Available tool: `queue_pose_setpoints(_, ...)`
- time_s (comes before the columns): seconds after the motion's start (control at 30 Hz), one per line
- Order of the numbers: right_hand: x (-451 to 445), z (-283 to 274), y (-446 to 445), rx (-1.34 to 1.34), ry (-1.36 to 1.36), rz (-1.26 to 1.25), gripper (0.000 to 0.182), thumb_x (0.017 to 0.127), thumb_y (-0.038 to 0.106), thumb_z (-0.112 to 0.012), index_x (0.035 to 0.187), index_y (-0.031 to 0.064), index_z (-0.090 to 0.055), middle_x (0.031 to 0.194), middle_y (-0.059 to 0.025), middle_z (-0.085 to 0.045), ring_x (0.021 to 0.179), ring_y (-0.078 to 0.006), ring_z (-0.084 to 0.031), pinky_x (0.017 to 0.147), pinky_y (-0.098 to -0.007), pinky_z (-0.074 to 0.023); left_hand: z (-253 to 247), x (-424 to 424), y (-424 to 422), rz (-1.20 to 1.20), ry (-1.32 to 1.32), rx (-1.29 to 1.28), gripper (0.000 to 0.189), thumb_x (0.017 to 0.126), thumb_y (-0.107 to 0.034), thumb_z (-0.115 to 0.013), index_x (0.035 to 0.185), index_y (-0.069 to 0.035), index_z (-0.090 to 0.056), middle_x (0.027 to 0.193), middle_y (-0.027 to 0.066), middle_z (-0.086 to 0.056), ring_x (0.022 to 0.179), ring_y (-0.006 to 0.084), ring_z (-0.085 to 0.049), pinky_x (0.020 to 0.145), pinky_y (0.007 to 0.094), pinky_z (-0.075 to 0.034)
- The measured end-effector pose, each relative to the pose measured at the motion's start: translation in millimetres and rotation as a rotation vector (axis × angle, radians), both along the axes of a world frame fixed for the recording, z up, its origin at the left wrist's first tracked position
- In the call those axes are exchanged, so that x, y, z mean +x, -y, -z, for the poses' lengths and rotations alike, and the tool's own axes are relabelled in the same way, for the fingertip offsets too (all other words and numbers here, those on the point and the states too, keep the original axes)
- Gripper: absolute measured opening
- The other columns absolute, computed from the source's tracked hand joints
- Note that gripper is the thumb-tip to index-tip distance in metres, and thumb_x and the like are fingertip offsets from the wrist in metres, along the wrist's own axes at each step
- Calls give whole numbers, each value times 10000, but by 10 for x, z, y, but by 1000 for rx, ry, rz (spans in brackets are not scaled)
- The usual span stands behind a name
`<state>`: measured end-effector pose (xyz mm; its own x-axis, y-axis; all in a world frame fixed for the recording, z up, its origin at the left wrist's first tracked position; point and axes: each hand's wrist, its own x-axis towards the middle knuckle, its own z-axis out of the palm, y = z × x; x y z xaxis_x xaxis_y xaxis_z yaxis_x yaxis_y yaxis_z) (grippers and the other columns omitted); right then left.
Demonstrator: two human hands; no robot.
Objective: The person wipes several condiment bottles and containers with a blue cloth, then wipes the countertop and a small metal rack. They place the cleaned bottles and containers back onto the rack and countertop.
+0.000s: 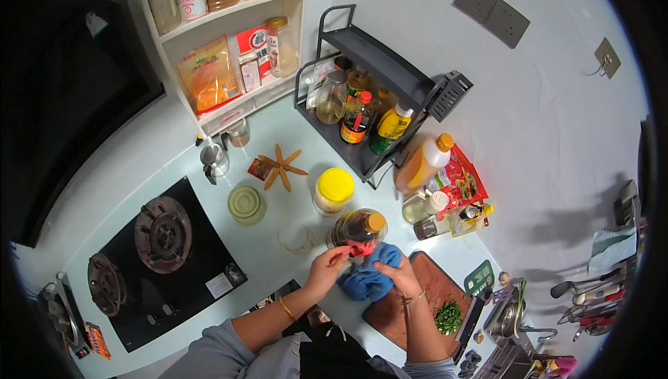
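Observation:
My right hand (402, 274) grips a bunched blue cloth (368, 280) at the counter's front. My left hand (330, 269) has its thumb and fingers pinched at the edge of a small red item (364, 248), just above the cloth. What the red item belongs to is partly hidden. Right behind it stands a large dark bottle (355, 225) with an orange-yellow cap. A jar with a yellow lid (335, 185) is farther back. To the right, a brown cutting board (402, 311) bears chopped green herbs (448, 317), partly under my right forearm.
A black gas hob (209, 254) lies left. A green glass lid or dish (247, 205) and a wooden trivet (282, 166) sit mid-counter. Behind stand a black rack (386, 61) with bottles and a white shelf (229, 14). A cleaver-like blade (471, 316) rests on the board's right edge.

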<state>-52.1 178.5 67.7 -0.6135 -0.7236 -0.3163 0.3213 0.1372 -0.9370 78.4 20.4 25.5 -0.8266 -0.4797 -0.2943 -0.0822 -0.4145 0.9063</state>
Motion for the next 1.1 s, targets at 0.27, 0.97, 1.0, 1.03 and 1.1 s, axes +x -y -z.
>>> queue_pose_setpoints(0.27, -293, -97, 174, 99, 20, -337, 451, 734, -6, -559, 1182, 26, -518, 1002, -11, -584, 917, -99, -537, 844, -255, -444, -101, -149, -65, -31, 31, 295, 191, 902, -100, -585, 1078, -26, -596, 1051, 41, -615, 914, 115, -583, 762, 263, -486)
queue_pose_setpoints(0.97, 126, 467, 430, 311, -459, 279, 296, 684, 53, -754, 872, 16, -530, 724, -19, -572, 650, -91, -512, 586, -249, -455, 11, -23, 303, -178, 7, -841, 176, 774, -46, -669, 805, -18, -497, 814, 116, -537, 669, 262, -556, 606, 339, -465)
queue_pose_setpoints(1.0, 163, 498, 458, 302, -364, 305, 294, 689, 64, -757, 874, 13, -534, 723, -18, -578, 641, -89, -512, 576, -251, -453, 45, -13, 280, -178, 36, -805, 180, 770, -45, -671, 802, -17, -496, 806, 117, -533, 663, 256, -555, 592, 332, -466)
queue_pose_setpoints(1.03, 181, 534, 465, 293, -270, 330, 293, 694, 76, -759, 875, 9, -538, 722, -17, -584, 633, -87, -512, 566, -253, -452, 71, -13, 256, -186, 48, -766, 191, 762, -48, -681, 799, -17, -496, 801, 116, -530, 660, 249, -555, 582, 327, -466)
queue_pose_setpoints(1.1, 189, 553, 482, 253, -256, 333, 312, 709, 127, -776, 864, -7, -540, 728, -22, -604, 625, -76, -525, 551, -241, -454, 96, -21, 227, -214, 71, -697, 214, 746, -53, -700, 795, -16, -495, 789, 115, -525, 654, 235, -555, 563, 315, -466)
